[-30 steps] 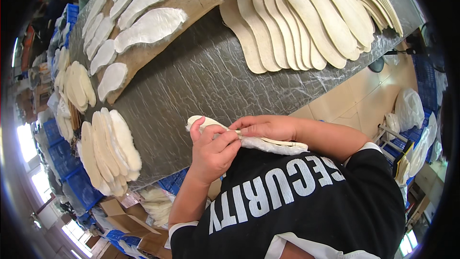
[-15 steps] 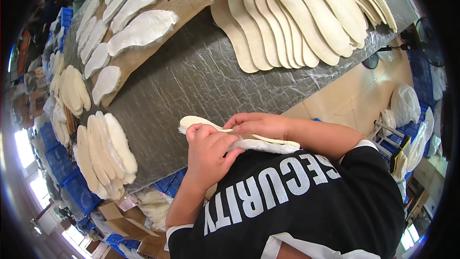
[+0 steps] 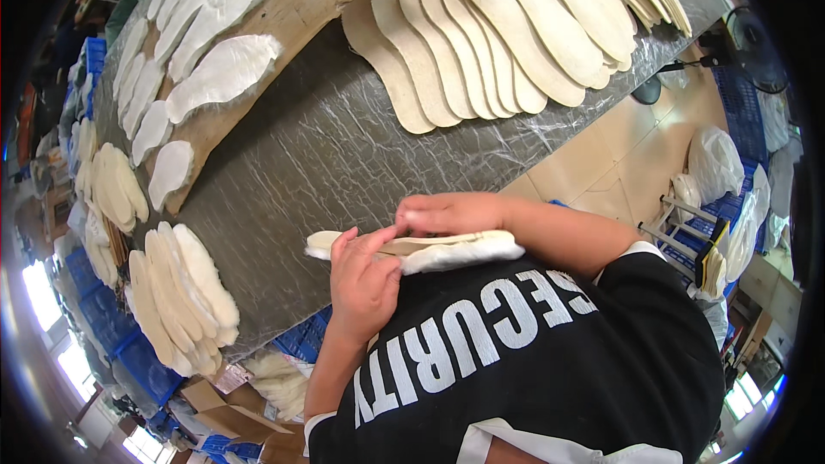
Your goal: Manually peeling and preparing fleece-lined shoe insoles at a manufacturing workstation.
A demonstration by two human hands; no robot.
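The left hand (image 3: 365, 283) pinches a fleece-lined insole (image 3: 464, 254) near its left part, thumb against fingers; the right hand (image 3: 443, 213) has fingers bent close together at the upper edge, but I cannot tell if they grip. The insole is in front of the black shirt (image 3: 636, 344). It seems light, flexible and soft on the fleece, so its firmer edge looks best to hold. Its long axis runs left to right, one rounded end pointing left. Beyond, beige insoles (image 3: 524, 30) overlap on the table (image 3: 292, 206).
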